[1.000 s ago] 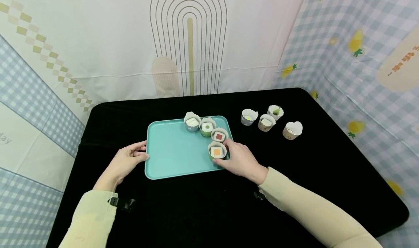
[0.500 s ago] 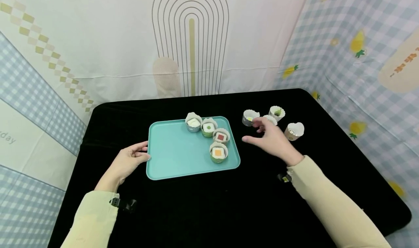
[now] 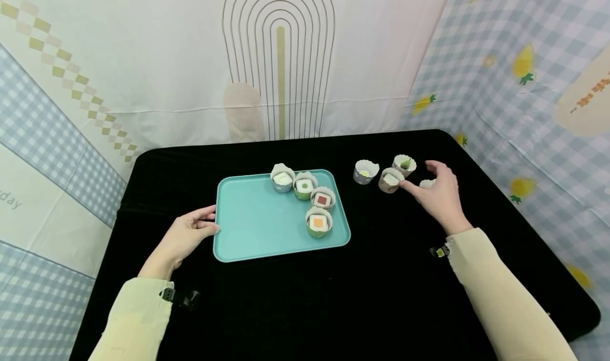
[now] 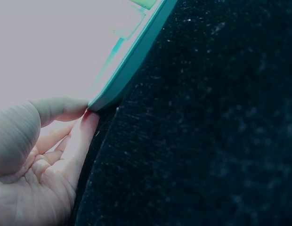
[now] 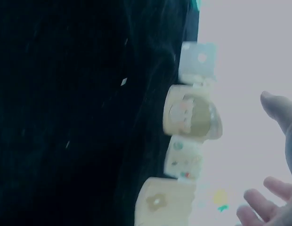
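A turquoise rectangular tray with a raised rim (image 3: pixel 257 220) is pinched at its left edge by the thumb and fingers of the left hand (image 3: pixel 183 236), and seems thereby to be steadied on the black cloth-covered counter (image 3: pixel 271 303). On the tray's right part, four filled scalloped paper cups are stood: a blue-grey one (image 3: pixel 282 188), a green one with a green-dotted filling (image 3: pixel 304 196), a tan one with a red square (image 3: pixel 325 191) and a green one with an orange square (image 3: pixel 317 234). Off the tray's right side, a grey dotted paper cup (image 3: pixel 364 180), a tan patterned paper cup (image 3: pixel 388 187), a white paper cup with green filling (image 3: pixel 404 159) and a pale paper cup (image 3: pixel 427 183) are seen. The last is mostly hidden by the right hand (image 3: pixel 439 195), whose digits are spread (contact cannot be told).

The reach for another cup is judged to be in hand. Light closing around the pale cup's wall is called for, the tan patterned cup by the thumb being left undisturbed.
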`<state>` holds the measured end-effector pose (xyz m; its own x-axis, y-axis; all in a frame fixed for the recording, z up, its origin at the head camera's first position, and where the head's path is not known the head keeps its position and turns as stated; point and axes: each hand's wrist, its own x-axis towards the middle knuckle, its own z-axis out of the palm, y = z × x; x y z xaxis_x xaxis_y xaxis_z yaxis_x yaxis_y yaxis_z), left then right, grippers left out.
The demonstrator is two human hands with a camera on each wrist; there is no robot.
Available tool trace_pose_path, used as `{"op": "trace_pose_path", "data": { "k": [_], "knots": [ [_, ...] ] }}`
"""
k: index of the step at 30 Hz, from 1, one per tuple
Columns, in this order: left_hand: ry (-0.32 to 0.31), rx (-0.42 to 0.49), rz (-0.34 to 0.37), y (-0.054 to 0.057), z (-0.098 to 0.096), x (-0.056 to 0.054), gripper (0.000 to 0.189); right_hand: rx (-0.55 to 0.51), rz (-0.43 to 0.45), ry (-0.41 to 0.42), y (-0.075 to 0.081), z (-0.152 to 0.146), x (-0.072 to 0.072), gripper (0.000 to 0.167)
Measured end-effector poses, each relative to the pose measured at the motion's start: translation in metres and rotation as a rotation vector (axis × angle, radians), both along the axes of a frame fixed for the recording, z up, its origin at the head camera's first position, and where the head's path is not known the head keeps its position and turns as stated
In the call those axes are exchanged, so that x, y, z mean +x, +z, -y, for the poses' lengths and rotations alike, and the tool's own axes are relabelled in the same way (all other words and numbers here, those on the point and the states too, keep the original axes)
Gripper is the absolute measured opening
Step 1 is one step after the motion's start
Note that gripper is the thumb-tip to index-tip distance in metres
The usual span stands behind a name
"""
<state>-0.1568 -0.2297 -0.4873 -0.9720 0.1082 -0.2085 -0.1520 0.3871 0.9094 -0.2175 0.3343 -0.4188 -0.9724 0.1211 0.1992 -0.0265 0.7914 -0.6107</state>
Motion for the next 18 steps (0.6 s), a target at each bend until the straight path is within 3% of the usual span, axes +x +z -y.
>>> {"op": "trace_pose_path", "data": {
  "k": [3, 8, 18],
  "knots": [
    [-0.002, -0.001, -0.003, 0.0, 0.0, 0.0, 0.061, -0.025, 0.018, -0.07, -0.002, -0.011, 0.001, 0.103],
    [0.0, 0.0, 0.002, -0.001, 0.001, 0.001, 0.061, -0.078, 0.106, -0.115, -0.009, -0.022, -0.001, 0.113],
    [-0.008, 0.006, 0.003, -0.001, 0.001, 0.0, 0.062, -0.229, 0.295, -0.105, -0.021, -0.034, 0.003, 0.119]
  ]
}}
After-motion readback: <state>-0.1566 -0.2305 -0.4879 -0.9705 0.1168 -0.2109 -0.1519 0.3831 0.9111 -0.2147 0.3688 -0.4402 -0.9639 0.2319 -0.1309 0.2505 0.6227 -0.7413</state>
